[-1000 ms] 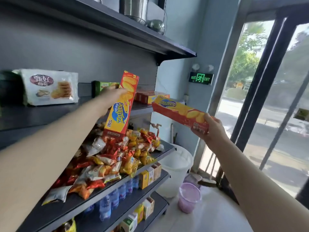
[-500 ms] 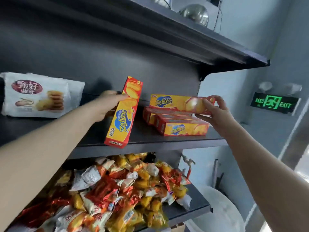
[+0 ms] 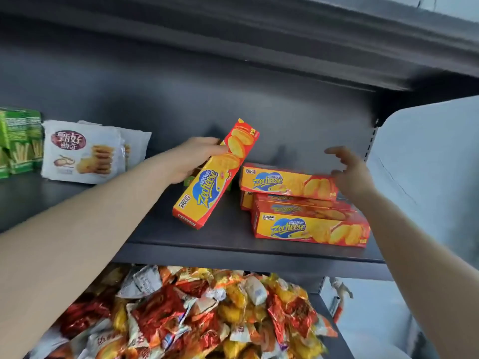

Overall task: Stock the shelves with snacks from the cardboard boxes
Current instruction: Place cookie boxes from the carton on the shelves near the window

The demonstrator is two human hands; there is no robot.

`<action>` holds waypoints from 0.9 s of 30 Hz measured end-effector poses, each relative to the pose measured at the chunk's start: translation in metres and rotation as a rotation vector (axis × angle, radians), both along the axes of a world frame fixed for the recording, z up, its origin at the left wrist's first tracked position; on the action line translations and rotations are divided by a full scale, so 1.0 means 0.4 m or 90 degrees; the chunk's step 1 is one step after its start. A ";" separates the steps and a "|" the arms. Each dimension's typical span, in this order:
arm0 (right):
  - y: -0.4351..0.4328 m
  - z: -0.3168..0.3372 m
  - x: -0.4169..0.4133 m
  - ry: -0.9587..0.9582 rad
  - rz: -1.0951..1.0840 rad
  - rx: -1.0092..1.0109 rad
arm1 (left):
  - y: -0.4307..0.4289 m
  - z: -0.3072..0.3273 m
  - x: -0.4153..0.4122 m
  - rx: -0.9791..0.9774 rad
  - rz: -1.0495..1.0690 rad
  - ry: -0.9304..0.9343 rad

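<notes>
My left hand point(image 3: 193, 158) grips a red and yellow cracker box point(image 3: 211, 182) near its top, holding it tilted with its lower end just above the dark shelf point(image 3: 228, 252). To its right several matching boxes lie flat in a stack; the top box point(image 3: 286, 183) sits at the back and a front box point(image 3: 311, 230) lies nearer the shelf edge. My right hand point(image 3: 350, 172) hovers at the right end of the top box with fingers spread and relaxed, holding nothing.
White cookie bags point(image 3: 83, 152) and green stick-snack boxes point(image 3: 20, 141) stand at the left of the same shelf. The shelf below holds a heap of small red and yellow snack packets point(image 3: 197, 314). Another shelf point(image 3: 311, 47) hangs overhead. A pale wall point(image 3: 427, 164) closes the right side.
My right hand has let go of the box it set on the stack and pulled slightly away. The left hand still holds its tilted box, now lower over the shelf. The view moved closer.
</notes>
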State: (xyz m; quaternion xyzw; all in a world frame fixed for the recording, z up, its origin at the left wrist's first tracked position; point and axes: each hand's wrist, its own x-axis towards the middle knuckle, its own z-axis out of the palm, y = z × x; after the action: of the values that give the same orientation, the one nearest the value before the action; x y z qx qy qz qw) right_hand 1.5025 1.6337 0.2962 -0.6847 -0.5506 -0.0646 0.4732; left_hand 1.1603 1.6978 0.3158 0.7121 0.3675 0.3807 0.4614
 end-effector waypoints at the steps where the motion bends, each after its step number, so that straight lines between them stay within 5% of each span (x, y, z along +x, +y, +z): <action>1: 0.006 0.009 -0.024 -0.017 0.024 0.039 | -0.005 0.007 0.005 0.009 -0.009 0.006; 5: -0.003 0.053 -0.172 0.097 0.257 0.116 | -0.033 0.037 0.014 0.038 -0.046 0.016; 10: -0.021 0.069 -0.292 0.262 0.396 -0.035 | -0.072 0.059 0.018 0.081 -0.080 0.090; 15: -0.067 0.045 -0.266 0.377 0.494 -0.054 | -0.133 0.081 0.028 0.116 -0.107 0.133; 20: -0.135 0.050 -0.169 0.504 0.520 0.092 | -0.167 0.111 0.023 0.312 0.034 0.408; 27: -0.194 -0.001 0.014 0.481 0.426 0.016 | -0.148 0.002 0.109 0.320 0.172 0.249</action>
State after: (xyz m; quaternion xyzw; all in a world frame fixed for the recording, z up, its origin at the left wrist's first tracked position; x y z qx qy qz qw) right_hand 1.5082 1.5560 0.2958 -0.4404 -0.5294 0.3368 0.6422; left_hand 1.2040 1.6385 0.3167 0.8077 0.4350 0.3734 0.1379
